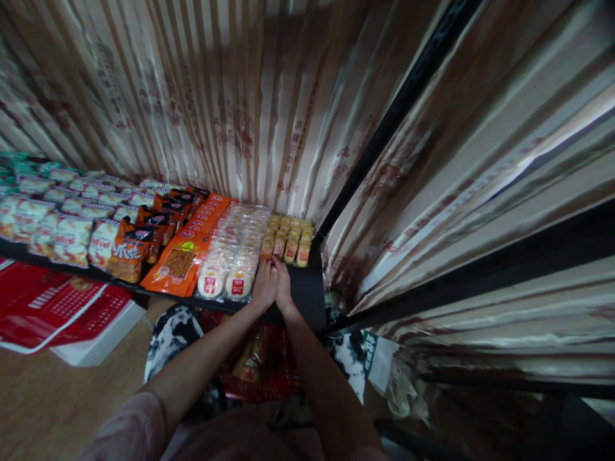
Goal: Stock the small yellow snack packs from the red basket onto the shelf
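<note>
My left hand [264, 287] and my right hand [283, 286] rest side by side on the front of a dark shelf [307, 291], fingers together and pointing away from me. Their fingertips touch the near end of a block of small yellow snack packs [289, 238] stacked in rows. Neither hand grips anything that I can see. Just left of my hands lie rows of round white cakes in clear wrap [234, 253], then flat orange snack bags [185, 256].
More bags fill the shelf leftward: dark orange packs [139, 246] and white-green packs [57, 224]. A striped curtain [230, 102] hangs behind, with a black frame post [384, 121] at the right. A red-white box [62, 310] and a red bag [259, 365] sit on the wooden floor below.
</note>
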The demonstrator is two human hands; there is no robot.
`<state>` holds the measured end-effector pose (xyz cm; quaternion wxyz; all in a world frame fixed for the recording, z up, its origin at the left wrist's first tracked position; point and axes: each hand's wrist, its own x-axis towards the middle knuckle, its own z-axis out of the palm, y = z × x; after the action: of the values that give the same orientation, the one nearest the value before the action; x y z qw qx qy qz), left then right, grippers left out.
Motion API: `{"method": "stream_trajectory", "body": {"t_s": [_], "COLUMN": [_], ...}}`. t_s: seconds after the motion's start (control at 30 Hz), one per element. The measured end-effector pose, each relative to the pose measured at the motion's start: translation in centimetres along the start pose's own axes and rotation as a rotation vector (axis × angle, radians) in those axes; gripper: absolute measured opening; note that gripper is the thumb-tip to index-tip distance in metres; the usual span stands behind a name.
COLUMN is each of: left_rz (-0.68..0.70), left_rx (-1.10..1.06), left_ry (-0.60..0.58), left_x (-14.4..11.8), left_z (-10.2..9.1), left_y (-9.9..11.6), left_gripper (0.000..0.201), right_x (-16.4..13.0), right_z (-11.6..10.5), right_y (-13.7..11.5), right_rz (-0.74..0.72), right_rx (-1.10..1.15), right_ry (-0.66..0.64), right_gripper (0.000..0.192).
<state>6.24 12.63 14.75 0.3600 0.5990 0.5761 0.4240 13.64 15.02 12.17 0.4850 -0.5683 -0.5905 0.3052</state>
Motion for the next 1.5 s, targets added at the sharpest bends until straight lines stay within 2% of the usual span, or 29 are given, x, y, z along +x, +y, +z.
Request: {"method": "stream_trajectory", "body": {"t_s": [0.1, 0.27, 0.37, 0.47, 0.63, 0.93, 1.17, 1.37, 1.5], "left_rz": [0.008, -0.012, -0.044, -0.021, 0.02, 0.196, 0.308, 0.419, 0.415], "left_rx": [-0.003, 0.016, 0.089, 0.165, 0.213, 0.256, 0.31, 0.323, 0.31], "left_ry": [-0.007, -0.02, -0.023, -0.041, -0.056, 0.057, 0.089, 0.083, 0.044], "left_x": [-0.1, 0.1, -0.1, -0.8, -2.6, -5.1, -8.5, -11.2, -13.6], "left_z": [-0.2, -0.3, -0.4, -0.5, -0.8, -1.0, -1.9, -3.2, -4.2], "left_y": [0.3, 0.9, 1.3, 1.5, 1.3, 0.3, -0.7, -1.7, -2.9], "left_gripper": [0.046, 0.045, 0.045, 0.044, 0.041, 0.032, 0.028, 0.029, 0.032], "right_x": [-0.1, 0.1, -0.2, -1.1, -3.0, -5.7, -9.4, -12.5, -14.7], "right_z": [0.2, 0.2, -0.2, -0.5, -0.4, -0.9, -0.7, -0.8, -1.3], "right_y": [0.2, 0.0, -0.3, -0.6, -0.7, -1.2, -1.7, -3.1, -3.2], "right_rz": [-0.018, 0.012, 0.035, 0.025, 0.068, 0.012, -0.007, -0.072, -0.182], "right_rx": [-0.004, 0.008, 0.011, 0.016, 0.049, 0.02, -0.008, -0.036, -0.111], "right_ry": [0.025, -0.025, -0.005, 0.004, 0.056, 0.068, 0.086, 0.031, -0.067], "right_gripper": [0.044, 0.043, 0.043, 0.042, 0.043, 0.04, 0.036, 0.039, 0.041]}}
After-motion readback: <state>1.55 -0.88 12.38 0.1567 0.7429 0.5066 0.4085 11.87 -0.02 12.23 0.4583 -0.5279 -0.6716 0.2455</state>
